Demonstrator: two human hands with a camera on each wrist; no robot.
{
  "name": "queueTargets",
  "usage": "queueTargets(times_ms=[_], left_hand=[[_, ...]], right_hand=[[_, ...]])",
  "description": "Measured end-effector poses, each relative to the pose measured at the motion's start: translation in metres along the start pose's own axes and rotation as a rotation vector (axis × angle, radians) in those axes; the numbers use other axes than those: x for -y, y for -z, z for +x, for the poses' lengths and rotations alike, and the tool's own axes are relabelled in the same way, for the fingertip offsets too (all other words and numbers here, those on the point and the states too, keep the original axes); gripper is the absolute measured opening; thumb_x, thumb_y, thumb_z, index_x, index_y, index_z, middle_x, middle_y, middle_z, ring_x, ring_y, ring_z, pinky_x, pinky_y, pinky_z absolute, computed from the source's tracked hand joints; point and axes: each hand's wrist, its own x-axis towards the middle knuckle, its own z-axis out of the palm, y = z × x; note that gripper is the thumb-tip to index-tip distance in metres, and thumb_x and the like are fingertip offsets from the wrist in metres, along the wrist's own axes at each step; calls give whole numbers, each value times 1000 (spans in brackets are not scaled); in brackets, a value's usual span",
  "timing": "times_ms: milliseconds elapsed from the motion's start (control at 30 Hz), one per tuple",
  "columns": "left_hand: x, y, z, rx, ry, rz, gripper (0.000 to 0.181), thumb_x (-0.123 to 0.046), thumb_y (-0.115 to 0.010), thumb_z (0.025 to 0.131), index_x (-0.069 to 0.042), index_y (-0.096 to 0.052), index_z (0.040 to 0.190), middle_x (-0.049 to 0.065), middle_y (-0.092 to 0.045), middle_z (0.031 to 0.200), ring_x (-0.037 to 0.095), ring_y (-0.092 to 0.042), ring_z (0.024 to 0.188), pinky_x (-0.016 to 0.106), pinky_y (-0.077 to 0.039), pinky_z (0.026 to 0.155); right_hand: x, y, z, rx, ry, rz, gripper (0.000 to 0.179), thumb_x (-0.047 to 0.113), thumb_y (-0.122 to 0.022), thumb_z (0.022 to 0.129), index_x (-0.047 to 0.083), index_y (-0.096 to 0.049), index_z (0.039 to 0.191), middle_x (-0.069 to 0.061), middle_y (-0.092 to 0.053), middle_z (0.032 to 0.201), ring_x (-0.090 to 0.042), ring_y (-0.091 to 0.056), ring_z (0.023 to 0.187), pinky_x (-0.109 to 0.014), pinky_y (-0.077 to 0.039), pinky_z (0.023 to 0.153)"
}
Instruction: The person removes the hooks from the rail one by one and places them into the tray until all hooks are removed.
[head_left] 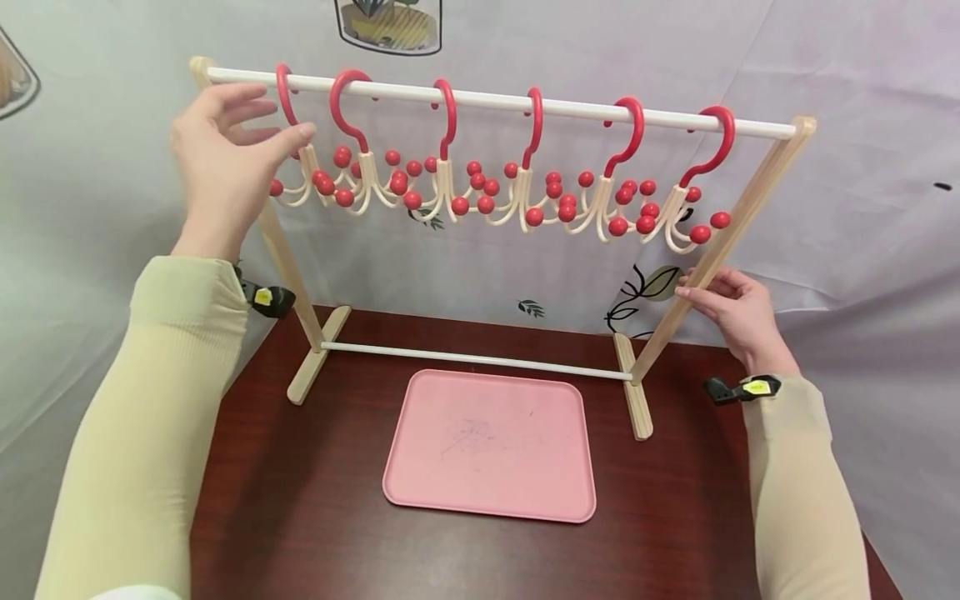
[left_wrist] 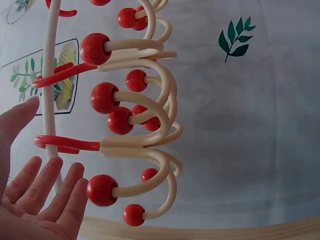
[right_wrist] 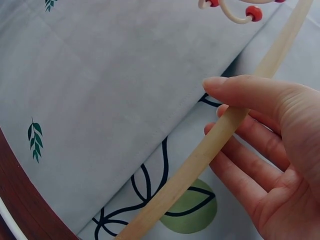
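Note:
A wooden rack with a white top rod (head_left: 487,101) carries a row of several red-hooked hangers; each has curved cream prongs tipped with red balls. My left hand (head_left: 225,162) is beside the leftmost hanger (head_left: 285,98), just below the rod's left end. In the left wrist view, its thumb and fingers are spread apart with nothing between them, fingertips close by the hanger's hook (left_wrist: 70,144). My right hand (head_left: 742,317) holds the rack's right wooden post (head_left: 750,200) partway up. The right wrist view has the thumb across the post's front and the fingers behind it.
A pink tray (head_left: 517,450) lies on the dark red-brown table (head_left: 315,517), in front of the rack's white lower rod (head_left: 480,359). Wooden feet (head_left: 636,400) support the rack on both sides. A pale patterned cloth (head_left: 465,267) hangs behind.

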Motion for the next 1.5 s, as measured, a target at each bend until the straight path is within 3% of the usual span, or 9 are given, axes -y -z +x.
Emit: queueTargets(times_ms=[233,433,567,833,1033,1200,1400,1500], left_hand=[[-6,-8,9,-21,27,-83,46,-22,-91,79,-19,-73,121,0,-73,116,13,-70,96,25,-51,95],[-5,-8,16,-34,85,-91,37,-25,-87,83,-16,-75,118,1,-74,110,12,-69,89,23,-53,88],[-3,-7,20,-47,99,-145,32,-20,-85,86,-11,-77,115,2,-74,105,14,-71,89,21,-54,89],[-8,-5,18,-197,41,-297,19,-11,-84,86,-8,-79,104,5,-72,102,13,-71,89,20,-55,88],[-16,2,17,-304,4,-477,22,-4,-87,81,-2,-76,99,11,-71,102,16,-71,87,22,-56,86],[-23,11,16,-373,-42,-532,27,-4,-89,77,-2,-72,99,12,-69,101,17,-69,83,24,-57,82],[-31,23,5,-381,-81,-550,38,-9,-93,74,-3,-69,104,12,-68,105,20,-71,85,23,-58,83],[-32,28,-3,-355,-74,-543,40,-12,-94,74,-4,-70,105,12,-68,107,20,-71,79,20,-58,69]], right_hand=[[1,-1,0,3,-6,0,26,-13,-73,87,3,-76,107,-9,-76,100,-17,-75,90,-27,-59,81],[1,-1,-1,-5,-26,-25,27,-11,-74,86,5,-76,108,-7,-76,100,-15,-74,92,-25,-58,81],[0,-2,-1,-3,-24,-10,26,-13,-73,87,4,-76,107,-8,-76,100,-16,-74,91,-25,-58,82],[-2,-2,0,-2,-24,-18,24,-12,-72,88,4,-77,105,-6,-76,98,-15,-74,90,-25,-58,82],[-2,0,-2,-7,-34,-39,25,-11,-73,88,6,-77,105,-6,-76,98,-15,-74,91,-25,-58,81],[-4,3,-5,-27,-45,-69,26,-11,-74,87,7,-79,105,-4,-76,98,-16,-75,90,-25,-58,81],[-4,3,-3,-38,-46,-94,24,-9,-76,87,3,-78,108,-3,-77,98,-15,-74,90,-24,-58,80],[-3,3,-3,-44,-43,-104,24,-8,-77,86,2,-77,108,-3,-77,98,-14,-74,89,-24,-58,80]])
